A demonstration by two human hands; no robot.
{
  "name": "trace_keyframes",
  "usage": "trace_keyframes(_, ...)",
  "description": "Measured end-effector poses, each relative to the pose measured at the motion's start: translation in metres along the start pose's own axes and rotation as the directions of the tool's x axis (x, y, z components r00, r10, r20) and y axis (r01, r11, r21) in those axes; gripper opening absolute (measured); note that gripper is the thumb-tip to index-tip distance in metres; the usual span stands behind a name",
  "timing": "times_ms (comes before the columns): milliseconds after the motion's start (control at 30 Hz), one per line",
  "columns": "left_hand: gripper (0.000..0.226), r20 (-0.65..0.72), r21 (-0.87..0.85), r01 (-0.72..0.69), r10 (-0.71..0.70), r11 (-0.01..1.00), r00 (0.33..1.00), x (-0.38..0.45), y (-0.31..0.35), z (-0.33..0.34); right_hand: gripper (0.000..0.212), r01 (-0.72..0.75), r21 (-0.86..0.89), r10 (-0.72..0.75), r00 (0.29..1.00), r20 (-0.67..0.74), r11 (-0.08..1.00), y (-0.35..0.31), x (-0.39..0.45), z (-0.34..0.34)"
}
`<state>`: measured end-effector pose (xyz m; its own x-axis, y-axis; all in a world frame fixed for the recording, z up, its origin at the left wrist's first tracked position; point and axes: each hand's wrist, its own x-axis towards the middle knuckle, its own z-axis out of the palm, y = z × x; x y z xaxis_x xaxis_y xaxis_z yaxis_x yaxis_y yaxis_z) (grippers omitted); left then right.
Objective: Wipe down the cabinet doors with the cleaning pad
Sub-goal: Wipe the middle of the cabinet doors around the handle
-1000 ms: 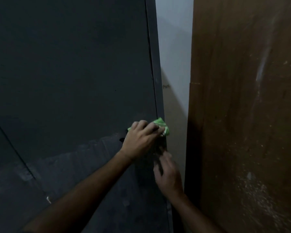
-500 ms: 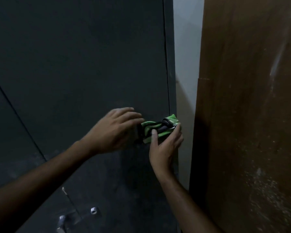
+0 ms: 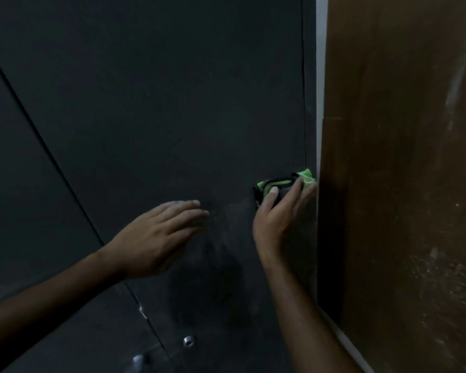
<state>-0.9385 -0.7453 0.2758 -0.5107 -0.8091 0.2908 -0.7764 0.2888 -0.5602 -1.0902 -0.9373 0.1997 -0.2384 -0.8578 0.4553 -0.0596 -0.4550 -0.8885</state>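
Hands have traded jobs over the last second: the left one was pushing the pad against the door edge back then, half a second ago the right one took it over, and now the right hand (image 3: pixel 277 214) has the cleaning pad (image 3: pixel 285 185) to itself while the left has slid away to the left along the door. The pad is green with a black strap and sits on the dark cabinet door (image 3: pixel 159 103), right up by the door's right edge, pretty much where it was half a second back. The right hand's thumb lies across the pad's front and its fingers curl round the right side, so it grips the pad and holds it against the panel, wrist below and forearm coming up from the bottom of the view.

The left hand (image 3: pixel 156 235) holds nothing. Its fingers are straight and together, pointing right, close against the door; whether they actually touch is hard to tell in this light.

Just right of the pad there's a thin pale strip of wall (image 3: pixel 320 76), then a big brown wooden panel (image 3: pixel 401 157) with whitish smears, crowding that edge. Low down on the door are two small shiny metal fittings (image 3: pixel 188 341). A seam (image 3: pixel 46 146) runs diagonally to the left door.
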Motion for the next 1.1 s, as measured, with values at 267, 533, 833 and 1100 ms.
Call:
trace_keyframes(267, 0.051, 0.088, 0.076, -0.232, 0.225, 0.970, 0.970, -0.072, -0.013, 0.040, 0.057, 0.170, -0.149, -0.164, 0.985, 0.054, 0.974, 0.021, -0.053, 0.014)
trace_keyframes(533, 0.055, 0.150, 0.275, -0.354, 0.324, 0.894, 0.934, -0.081, -0.028, 0.053, 0.063, 0.217, -0.210, -0.213, 0.976, 0.041, 0.953, -0.001, -0.102, 0.047)
trace_keyframes(833, 0.046, 0.185, 0.291, -0.328, 0.283, 0.899, 0.941, -0.085, -0.030, 0.065, 0.066, -0.080, -0.167, 0.050, 0.982, -0.180, 0.983, -0.010, -0.020, 0.041)
trace_keyframes(1100, 0.052, 0.136, 0.275, -0.311, 0.283, 0.910, 0.949, -0.087, -0.030, 0.076, 0.060, -0.346, -0.116, 0.312, 0.920, -0.236, 0.931, 0.040, 0.002, 0.015)
